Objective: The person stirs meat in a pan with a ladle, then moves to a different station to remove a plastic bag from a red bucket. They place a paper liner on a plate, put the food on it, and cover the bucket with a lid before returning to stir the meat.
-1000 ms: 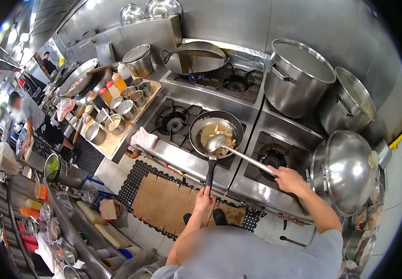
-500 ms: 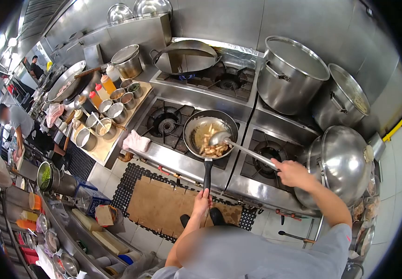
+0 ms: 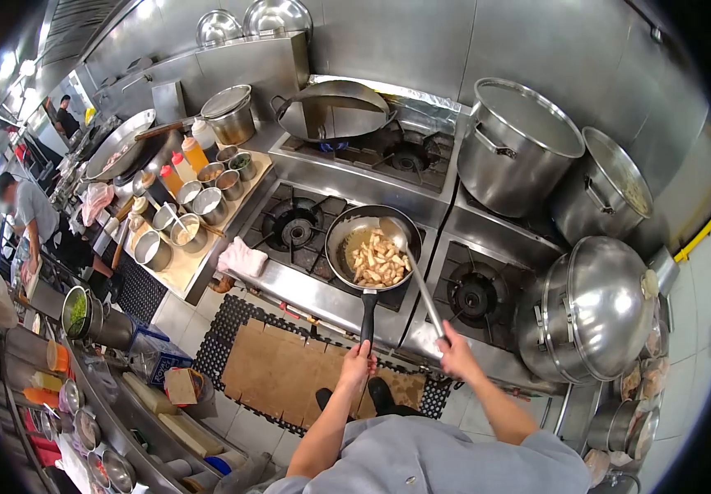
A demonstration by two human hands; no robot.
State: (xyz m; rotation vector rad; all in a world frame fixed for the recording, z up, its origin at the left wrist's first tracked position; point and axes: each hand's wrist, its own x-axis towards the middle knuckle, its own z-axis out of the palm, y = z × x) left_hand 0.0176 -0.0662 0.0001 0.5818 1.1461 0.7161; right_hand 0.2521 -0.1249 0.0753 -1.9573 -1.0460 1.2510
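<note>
A black frying pan [image 3: 340,267] rests on the stove, its handle pointing toward me. My left hand [image 3: 358,368] is closed around that handle. Light brown pieces of food [image 3: 378,265], too small to identify, lie in the pan with some liquid. My right hand [image 3: 459,356] grips the long metal handle of a ladle [image 3: 425,290]. The ladle's bowl is inside the pan, at the upper right of the food.
Lit burner under a wok [image 3: 335,111] at the back. Large stockpots [image 3: 520,140] and a domed steel lid [image 3: 610,309] stand at right. Sauce bottles [image 3: 194,154] and metal containers [image 3: 209,204] crowd the left counter. A co-worker [image 3: 36,218] stands at far left.
My right hand has come down and left, nearer my body. The ladle's bowl has shifted up and right in the pan, and the food is spread wider. My left hand keeps its grip.
</note>
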